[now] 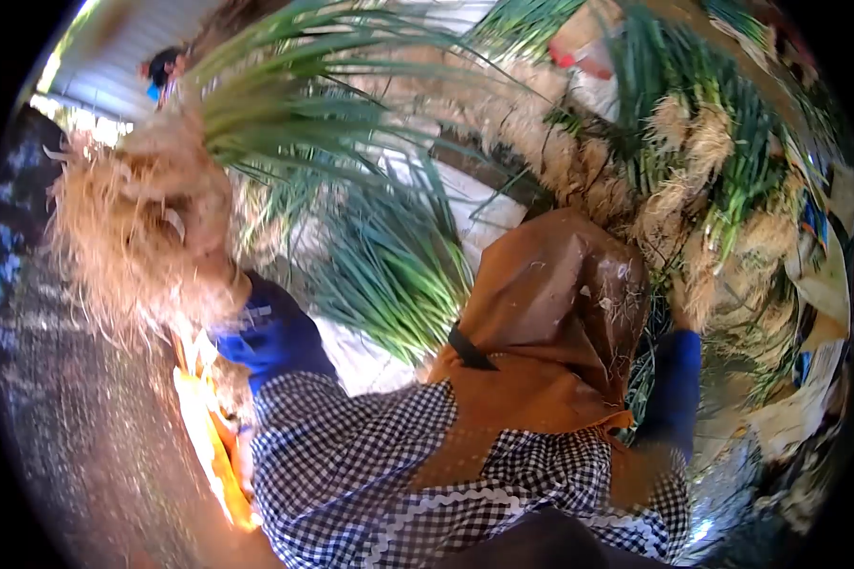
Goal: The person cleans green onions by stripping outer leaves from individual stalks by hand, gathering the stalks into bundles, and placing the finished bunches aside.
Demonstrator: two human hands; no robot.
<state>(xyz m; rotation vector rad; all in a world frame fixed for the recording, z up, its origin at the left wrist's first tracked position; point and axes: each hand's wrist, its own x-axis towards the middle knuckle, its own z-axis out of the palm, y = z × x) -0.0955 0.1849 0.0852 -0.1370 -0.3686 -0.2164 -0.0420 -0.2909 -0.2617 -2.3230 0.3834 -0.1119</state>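
Observation:
At the upper left, my left hand [209, 223] is raised and closed around a bunch of green onions [275, 104]. Its pale, shaggy roots [128, 242] hang toward the left, while the green leaves fan out to the right. On the right side, the blue sleeve leads to my right hand [683, 308], at the edge of the heaped green onions with dry roots [702, 270]. Roots and shadow hide its fingers, so its grip does not show. Between my arms, another bundle of green onions [389, 266] lies beside my knee.
A brown apron [550, 303] covers my lap over checkered cloth. More green onions [527, 28] lie at the top, near a pale sheet [489, 213]. Another person [166, 71] is partly visible at the upper left. Torn cardboard [826, 284] edges the heap at right.

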